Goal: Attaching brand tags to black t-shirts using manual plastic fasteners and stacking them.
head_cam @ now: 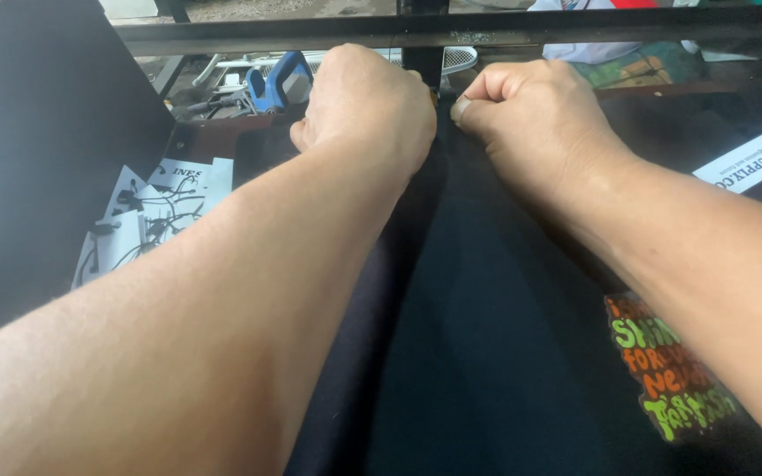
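Dark garment point(487, 353), soft and limp, is pinched at its far edge by the left hand point(368, 110) and right hand point(531, 119), both grips clamped on cloth.

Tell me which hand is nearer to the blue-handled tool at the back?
The left hand. It sits just right of the blue-handled tool, almost beside it. The right hand is farther right, across the dark fabric from the tool.

Two hands, left hand point(368, 106) and right hand point(531, 119), one dark garment point(487, 335), several white tags point(156, 211), one blue-handled tool point(280, 81).
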